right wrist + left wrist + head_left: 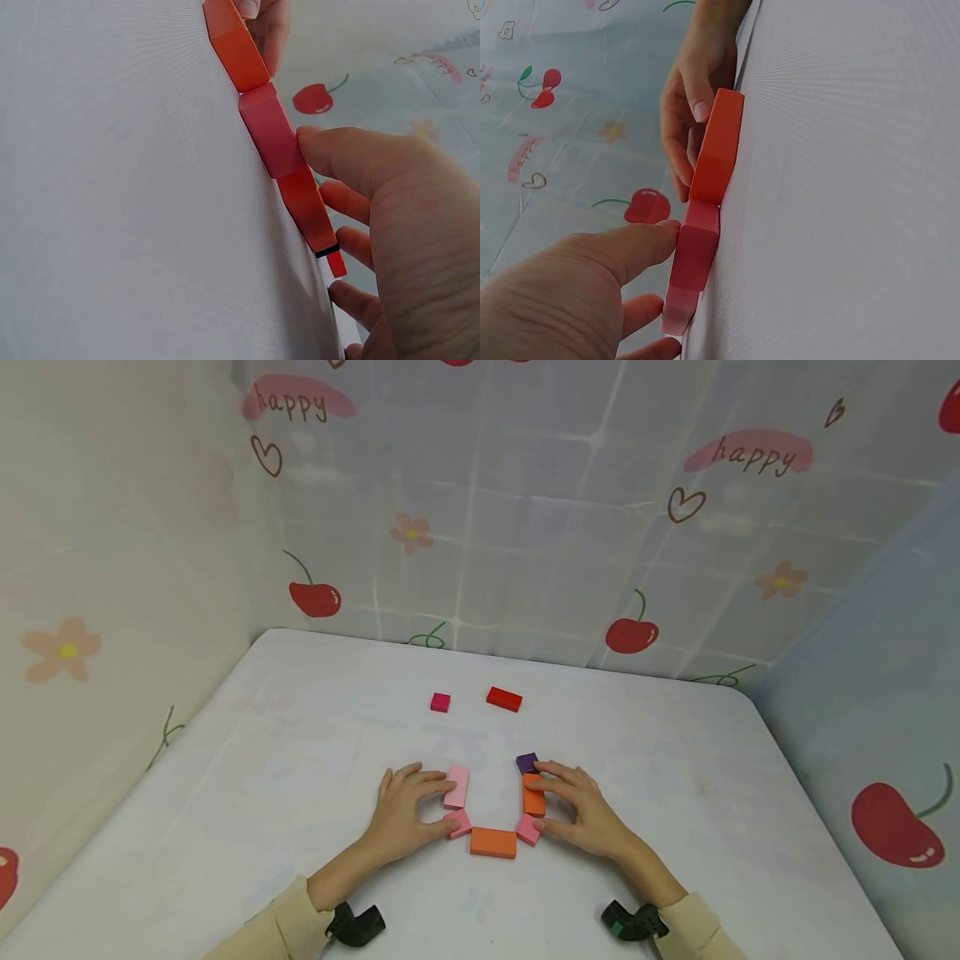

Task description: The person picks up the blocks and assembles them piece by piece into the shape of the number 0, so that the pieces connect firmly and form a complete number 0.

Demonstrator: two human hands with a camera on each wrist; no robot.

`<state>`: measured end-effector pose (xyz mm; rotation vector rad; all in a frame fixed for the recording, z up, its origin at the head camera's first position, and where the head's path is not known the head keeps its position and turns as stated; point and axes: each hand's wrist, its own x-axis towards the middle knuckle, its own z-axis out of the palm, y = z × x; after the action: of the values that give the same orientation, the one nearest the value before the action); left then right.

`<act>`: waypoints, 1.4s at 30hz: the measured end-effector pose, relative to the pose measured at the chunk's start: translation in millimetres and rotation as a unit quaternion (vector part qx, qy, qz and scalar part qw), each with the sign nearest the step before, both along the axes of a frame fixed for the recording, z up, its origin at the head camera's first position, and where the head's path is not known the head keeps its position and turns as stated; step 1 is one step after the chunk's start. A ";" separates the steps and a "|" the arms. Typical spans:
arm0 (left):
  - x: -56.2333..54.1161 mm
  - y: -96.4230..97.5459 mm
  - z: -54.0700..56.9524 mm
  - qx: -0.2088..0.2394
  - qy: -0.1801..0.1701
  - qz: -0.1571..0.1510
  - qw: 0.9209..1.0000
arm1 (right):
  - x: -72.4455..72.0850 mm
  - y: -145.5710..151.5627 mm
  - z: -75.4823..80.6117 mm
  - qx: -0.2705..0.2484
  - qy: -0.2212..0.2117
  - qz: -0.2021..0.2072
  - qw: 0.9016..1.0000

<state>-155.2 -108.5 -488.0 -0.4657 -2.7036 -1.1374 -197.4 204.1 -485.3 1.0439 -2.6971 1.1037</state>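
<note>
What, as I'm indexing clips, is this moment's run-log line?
left hand: touches left small pink block; right hand: touches right small pink block; U-shaped block row; beyond: magenta block, red block

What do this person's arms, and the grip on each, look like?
The left grip and right grip are human hands without gloves. A pale cream left sleeve and matching right sleeve cover the forearms partway. Each wrist has a curved black device; the right one bears a small green patch.

White-topped table (300,718), rounded far corners. On it, U of blocks: light-pink block (457,783), small pink block (460,822), orange block (493,842), second small pink block (528,830), second orange block (534,802), dark-purple block (527,762). Farther back: magenta block (440,702), red block (504,699), apart.
</note>
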 end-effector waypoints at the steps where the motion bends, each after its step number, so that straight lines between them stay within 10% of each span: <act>1: -0.1 0.1 -0.1 0.000 0.001 0.000 1.000 | 0.0 0.1 0.1 -0.001 0.000 0.001 1.000; 18: -0.2 1.8 -0.7 0.010 0.011 0.003 1.000 | 0.9 0.7 0.6 0.001 -0.009 -0.002 1.000; 25: -8.3 -0.1 14.1 0.078 -0.052 0.049 0.994 | -0.2 2.3 -0.5 0.002 -0.003 0.002 1.000; 35: -82.6 -28.1 40.6 0.140 -0.037 0.084 0.986 | 0.5 2.5 0.2 0.002 0.003 0.003 1.000; 42: -131.1 -36.8 36.8 0.171 -0.126 0.066 0.975 | 1.1 1.9 0.3 0.009 -0.004 -0.007 1.000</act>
<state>-286.3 -145.3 -451.2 -0.0927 -2.6048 -1.6779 -196.3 206.0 -485.0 1.0233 -2.7228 1.0854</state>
